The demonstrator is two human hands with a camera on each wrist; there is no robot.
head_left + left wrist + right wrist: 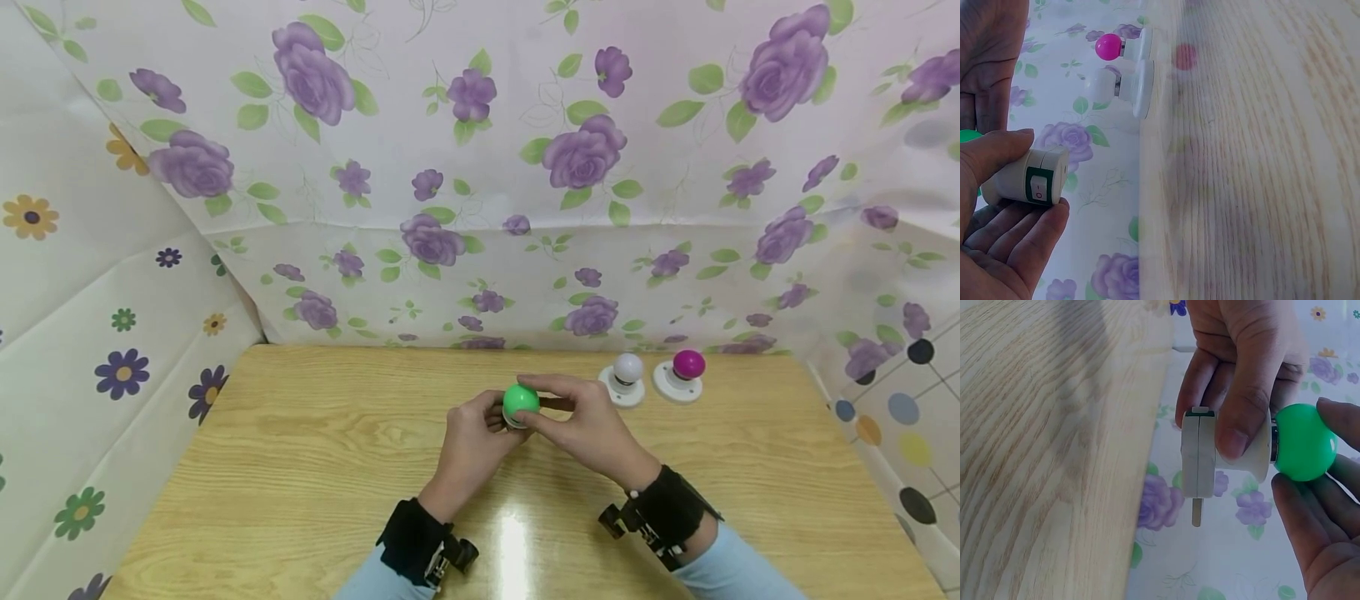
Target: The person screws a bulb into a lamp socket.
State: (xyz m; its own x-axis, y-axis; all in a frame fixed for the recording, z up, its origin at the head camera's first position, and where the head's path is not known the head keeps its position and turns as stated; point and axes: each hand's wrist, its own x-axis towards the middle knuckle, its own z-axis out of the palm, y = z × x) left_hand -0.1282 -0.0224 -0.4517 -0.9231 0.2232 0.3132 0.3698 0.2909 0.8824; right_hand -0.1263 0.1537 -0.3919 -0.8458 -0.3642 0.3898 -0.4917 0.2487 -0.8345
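Note:
A green light bulb (pixel 521 401) sits in a white plug-in lamp holder (pixel 1198 453), above the wooden table. My left hand (pixel 471 442) grips the holder, its thumb across the side in the right wrist view. With thumb and fingers my right hand (pixel 596 425) pinches the round bulb from the other side. A metal collar shows between bulb and holder. On the holder, the left wrist view shows a rocker switch (pixel 1039 187) in a dark green surround. One flat metal prong (pixel 1197 512) sticks out of the holder in the right wrist view.
To the right at the table's (pixel 300 433) back stand a white bulb (pixel 627 367) and a magenta bulb (pixel 688 364), each on a round white base. A flowered sheet (pixel 480 167) hangs behind the table, with patterned sheets at both sides.

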